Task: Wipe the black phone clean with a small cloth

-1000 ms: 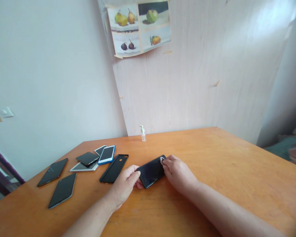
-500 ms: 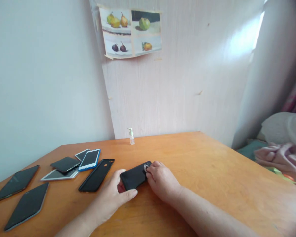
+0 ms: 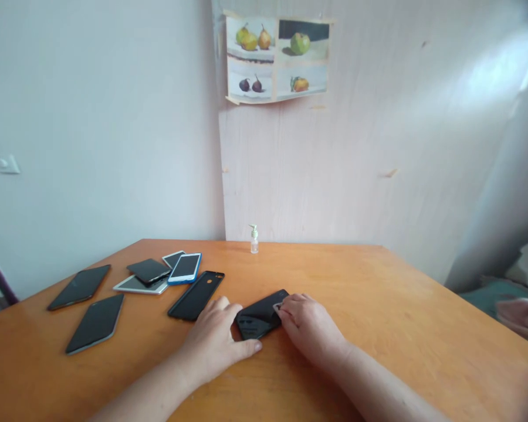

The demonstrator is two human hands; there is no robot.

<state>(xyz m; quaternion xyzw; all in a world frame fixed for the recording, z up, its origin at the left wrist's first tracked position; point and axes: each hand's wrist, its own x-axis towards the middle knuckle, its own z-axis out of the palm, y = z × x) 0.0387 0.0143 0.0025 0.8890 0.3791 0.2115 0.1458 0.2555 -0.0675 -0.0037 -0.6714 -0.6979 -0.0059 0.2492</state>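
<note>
A black smartphone [image 3: 259, 316] lies on the wooden table in front of me, its glossy face reflecting light. My left hand [image 3: 217, 334] is around its left end, with the thumb along the near corner and the fingers at the far side. At the right end, my right hand [image 3: 305, 322] has its fingers bent together over the phone. A small pale thing [image 3: 277, 306] pokes out from under those fingertips; its kind is unclear. Just beyond my left hand rests an empty black phone case [image 3: 196, 296] with a camera cutout.
To the left lie a blue-edged white phone [image 3: 185, 268], a white-framed device [image 3: 134, 285] under a dark phone [image 3: 148, 270], and two dark tablets or phones [image 3: 80, 286] [image 3: 95, 324]. A small pump bottle [image 3: 254, 241] stands at the back edge. Fruit pictures [image 3: 277, 58] hang behind.
The view has swung left, so things appear farther right. The phone seems to lie flatter, and the left hand is now more over its left end. The right hand stays at the right end.
</note>
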